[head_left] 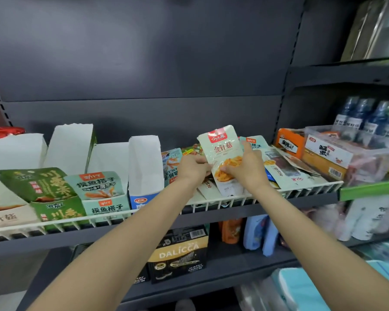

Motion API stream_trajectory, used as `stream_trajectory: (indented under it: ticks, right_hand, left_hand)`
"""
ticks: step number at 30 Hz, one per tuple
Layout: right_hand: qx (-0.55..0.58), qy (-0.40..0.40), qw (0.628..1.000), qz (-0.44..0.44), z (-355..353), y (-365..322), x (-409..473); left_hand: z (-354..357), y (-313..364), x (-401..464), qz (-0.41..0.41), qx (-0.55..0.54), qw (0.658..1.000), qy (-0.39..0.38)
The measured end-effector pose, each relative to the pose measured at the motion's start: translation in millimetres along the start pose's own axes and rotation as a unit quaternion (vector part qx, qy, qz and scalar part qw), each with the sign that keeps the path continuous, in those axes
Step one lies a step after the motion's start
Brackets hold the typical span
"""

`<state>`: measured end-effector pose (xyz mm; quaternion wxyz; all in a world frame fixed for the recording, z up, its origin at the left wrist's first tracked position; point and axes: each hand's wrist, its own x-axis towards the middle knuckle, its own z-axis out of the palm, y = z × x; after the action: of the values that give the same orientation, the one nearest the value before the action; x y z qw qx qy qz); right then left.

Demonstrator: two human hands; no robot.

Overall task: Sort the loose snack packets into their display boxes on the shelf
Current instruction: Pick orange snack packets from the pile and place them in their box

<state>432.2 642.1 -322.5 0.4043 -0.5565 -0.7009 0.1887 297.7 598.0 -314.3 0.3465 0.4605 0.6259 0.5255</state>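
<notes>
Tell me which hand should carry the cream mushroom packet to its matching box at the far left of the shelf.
Probably the left hand. It already grips the cream packet on its left edge, on the side toward the cream box. The right hand would have to cross over.

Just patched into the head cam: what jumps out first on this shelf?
Both hands, left hand and right hand, hold up a cream snack packet with a red logo mid-shelf, above a loose heap of mixed packets behind the white wire rail. To the left stand open display boxes, including a green-printed box.
</notes>
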Motion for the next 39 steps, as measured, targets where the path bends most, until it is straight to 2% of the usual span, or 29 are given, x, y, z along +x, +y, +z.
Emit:
stream_trajectory:
  ticks: [2,5,11,17,26,33,39]
  right_hand:
    - [0.024,0.029,0.999,-0.026,-11.1,-8.6,-5.0]
    - [0.074,0.032,0.994,-0.069,-24.6,-27.6,-13.8]
    - [0.057,0.049,0.987,-0.143,-23.1,-86.8,-27.9]
    - [0.093,0.027,0.975,-0.202,22.3,-159.9,-43.0]
    - [0.062,-0.048,0.956,-0.282,101.1,-265.8,-83.4]
    - [0.031,-0.138,0.949,-0.281,139.3,-306.3,-99.9]
    - [0.077,-0.157,0.940,-0.294,153.5,-312.7,-110.5]
  left_hand:
    - [-7.6,8.6,-7.4,0.065,0.038,0.997,0.011]
    - [-28.4,24.3,-21.0,0.144,0.088,0.984,0.049]
    - [-98.7,52.0,-39.5,0.213,0.113,0.967,0.085]
    - [-191.0,51.5,-56.7,0.258,0.125,0.948,0.136]
    - [-334.4,32.2,-91.1,0.246,0.165,0.925,0.238]
    - [-382.3,9.7,-104.5,0.185,0.201,0.913,0.302]
    - [-394.4,-6.8,-100.5,0.089,0.249,0.931,0.251]
